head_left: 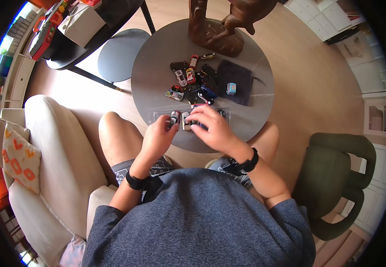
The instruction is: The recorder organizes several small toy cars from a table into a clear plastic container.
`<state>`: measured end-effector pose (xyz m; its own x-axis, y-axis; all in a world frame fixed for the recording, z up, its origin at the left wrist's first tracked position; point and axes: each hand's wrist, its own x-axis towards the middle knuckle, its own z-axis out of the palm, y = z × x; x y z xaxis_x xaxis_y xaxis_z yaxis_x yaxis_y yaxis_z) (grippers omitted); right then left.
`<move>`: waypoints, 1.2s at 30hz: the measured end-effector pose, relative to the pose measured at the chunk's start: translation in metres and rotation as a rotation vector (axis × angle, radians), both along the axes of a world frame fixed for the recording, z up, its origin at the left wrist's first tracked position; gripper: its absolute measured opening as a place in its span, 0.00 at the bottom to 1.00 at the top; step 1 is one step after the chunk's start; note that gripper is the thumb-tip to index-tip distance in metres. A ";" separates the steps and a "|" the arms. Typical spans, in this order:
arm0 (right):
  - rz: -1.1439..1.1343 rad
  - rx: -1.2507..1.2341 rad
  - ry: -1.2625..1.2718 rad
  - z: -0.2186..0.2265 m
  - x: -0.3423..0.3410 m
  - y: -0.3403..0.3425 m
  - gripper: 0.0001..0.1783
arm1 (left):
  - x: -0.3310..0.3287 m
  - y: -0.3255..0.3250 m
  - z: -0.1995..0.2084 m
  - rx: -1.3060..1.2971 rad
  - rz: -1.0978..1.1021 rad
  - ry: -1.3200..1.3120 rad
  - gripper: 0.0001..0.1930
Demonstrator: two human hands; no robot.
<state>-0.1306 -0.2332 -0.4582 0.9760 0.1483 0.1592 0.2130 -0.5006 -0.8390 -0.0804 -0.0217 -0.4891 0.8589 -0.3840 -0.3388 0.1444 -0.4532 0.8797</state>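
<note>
My left hand is closed on a small dark and silver toy car near the front of a round dark table. My right hand curls over a dark toy car, mostly hidden under its fingers. Between the hands lies a white toy car. A clear plastic strip or tray seems to run beneath these cars; the hands cover much of it. Just beyond sits a cluster of several toy cars, among them a silver one and a red and yellow one.
Right of the cluster, a dark cloth pouch carries a light blue toy vehicle. A carved brown wooden figure stands at the table's far edge. A green chair is at the right, a cream sofa at the left.
</note>
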 end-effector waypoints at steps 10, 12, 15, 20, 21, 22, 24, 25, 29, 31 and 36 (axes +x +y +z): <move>-0.286 -0.173 -0.012 0.003 -0.007 -0.075 0.12 | 0.004 -0.023 -0.024 0.719 -0.162 -0.482 0.18; -0.274 -0.155 0.060 -0.003 -0.019 -0.079 0.13 | 0.005 -0.022 -0.028 0.728 -0.169 -0.502 0.18; -0.259 -0.167 0.118 -0.015 -0.031 -0.080 0.15 | 0.004 -0.022 -0.030 0.696 -0.166 -0.474 0.18; -0.315 -0.070 0.283 -0.018 -0.037 -0.078 0.20 | 0.003 -0.017 -0.021 0.619 -0.259 -0.444 0.17; -0.320 -0.102 0.295 -0.024 -0.038 -0.081 0.21 | 0.003 -0.017 -0.015 0.637 -0.300 -0.395 0.16; -0.325 -0.132 0.306 -0.027 -0.037 -0.084 0.22 | 0.005 -0.018 -0.006 0.638 -0.303 -0.399 0.16; -0.357 -0.038 0.401 -0.029 -0.036 -0.086 0.22 | 0.012 -0.023 0.015 0.526 -0.185 -0.523 0.13; -0.378 0.056 0.498 -0.028 -0.036 -0.085 0.21 | 0.026 -0.022 0.022 0.530 -0.194 -0.513 0.09; -0.369 0.030 0.463 -0.029 -0.035 -0.083 0.21 | 0.101 -0.018 -0.002 0.515 -0.294 -0.700 0.11; -0.362 0.072 0.507 -0.030 -0.034 -0.085 0.21 | 0.125 -0.021 -0.019 0.540 -0.390 -0.744 0.14; -0.383 0.124 0.523 -0.033 -0.036 -0.086 0.20 | 0.147 -0.031 -0.040 0.532 -0.665 -0.614 0.21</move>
<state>-0.1670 -0.3195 -0.4916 0.9092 -0.2141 -0.3570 -0.4128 -0.3525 -0.8399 0.0668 -0.0524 -0.5286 0.6114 -0.7706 -0.1801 -0.6787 -0.6276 0.3815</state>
